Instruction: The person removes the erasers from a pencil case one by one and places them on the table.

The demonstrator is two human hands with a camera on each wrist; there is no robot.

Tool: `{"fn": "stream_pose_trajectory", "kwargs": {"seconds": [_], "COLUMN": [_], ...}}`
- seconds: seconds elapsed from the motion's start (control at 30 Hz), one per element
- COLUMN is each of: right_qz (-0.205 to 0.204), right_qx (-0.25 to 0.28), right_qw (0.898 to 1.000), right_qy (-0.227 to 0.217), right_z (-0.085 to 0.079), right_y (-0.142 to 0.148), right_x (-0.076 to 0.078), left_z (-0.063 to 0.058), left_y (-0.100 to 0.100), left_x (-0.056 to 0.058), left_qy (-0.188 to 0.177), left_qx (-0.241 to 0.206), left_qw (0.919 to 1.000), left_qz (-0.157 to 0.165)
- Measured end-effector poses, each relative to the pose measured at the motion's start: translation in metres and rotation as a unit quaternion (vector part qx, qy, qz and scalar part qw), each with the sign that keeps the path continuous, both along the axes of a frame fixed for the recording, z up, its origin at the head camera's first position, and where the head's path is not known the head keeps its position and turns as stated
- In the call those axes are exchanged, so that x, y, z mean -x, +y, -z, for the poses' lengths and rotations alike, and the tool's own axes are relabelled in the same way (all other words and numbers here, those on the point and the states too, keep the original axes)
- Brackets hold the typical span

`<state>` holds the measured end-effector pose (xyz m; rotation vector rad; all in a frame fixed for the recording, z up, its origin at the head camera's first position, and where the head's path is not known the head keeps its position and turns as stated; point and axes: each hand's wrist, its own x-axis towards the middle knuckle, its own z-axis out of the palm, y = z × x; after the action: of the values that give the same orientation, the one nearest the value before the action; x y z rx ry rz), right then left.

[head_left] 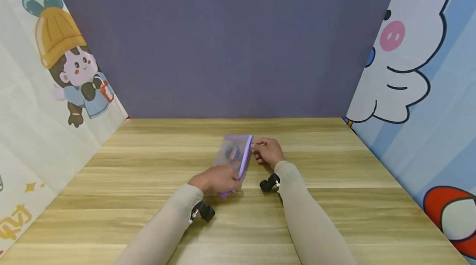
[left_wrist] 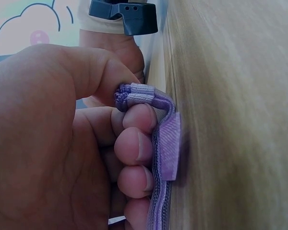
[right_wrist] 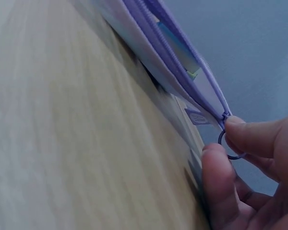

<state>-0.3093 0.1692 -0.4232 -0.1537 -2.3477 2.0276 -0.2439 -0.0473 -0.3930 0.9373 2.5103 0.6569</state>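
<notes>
A see-through zip pouch (head_left: 222, 155) with purple edges lies on the table, with a round item (head_left: 227, 151) showing through its side. My left hand (head_left: 219, 179) holds the pouch's near end. In the left wrist view, the thumb and fingers pinch the purple zip end (left_wrist: 141, 93), beside a purple fabric tab (left_wrist: 170, 148). At the far end, my right hand (head_left: 268, 151) pinches the zip's slider (right_wrist: 225, 115) and its ring between thumb and finger. The zip gapes in the right wrist view, with blue and yellow-green contents (right_wrist: 192, 74) partly visible inside.
The wood-grain table (head_left: 148, 165) spreads out around the pouch. A dark grey panel (head_left: 230, 41) stands behind it, with cartoon-printed cloths at left (head_left: 22, 103) and right (head_left: 427, 141). A black camera is strapped to each wrist.
</notes>
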Motion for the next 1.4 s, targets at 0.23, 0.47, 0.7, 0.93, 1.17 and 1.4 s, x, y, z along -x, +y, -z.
{"fn": "stream_pose_trajectory", "kwargs": {"seconds": [0.23,0.47,0.7,0.93,1.17,1.4], "right_qz": [0.024,0.045,0.043,0.052,0.047,0.03], "right_qx": [-0.008,-0.008,0.005,0.016,0.012,0.011], "right_qw": [1.0,0.999,0.999,0.999,0.999,0.999], "right_qy": [0.002,0.002,0.006,0.006,0.0,0.003], "right_z": [0.0004,0.0017,-0.0007,0.0019,0.0027,0.0026], "right_y": [-0.0011,-0.0025,-0.003,-0.0015,-0.0001,0.0002], "right_x": [-0.0003,0.0013,0.0023,0.0021,0.0017,0.0025], "left_z": [0.0013,0.0019,0.0001,0.0014,0.0039,0.0037], "left_y": [-0.0003,-0.0016,-0.0008,0.0013,0.0012,-0.0025], "left_x": [0.0013,0.0013,0.0011,0.0005,0.0008,0.0019], "left_qy": [0.001,0.009,0.011,0.013,-0.003,0.006], "left_qx": [-0.003,0.007,0.007,0.009,-0.002,-0.002], "left_qw": [1.0,0.9999,0.9999,0.9999,1.0,1.0], "left_qz": [0.003,0.007,-0.002,0.001,0.001,0.006]}}
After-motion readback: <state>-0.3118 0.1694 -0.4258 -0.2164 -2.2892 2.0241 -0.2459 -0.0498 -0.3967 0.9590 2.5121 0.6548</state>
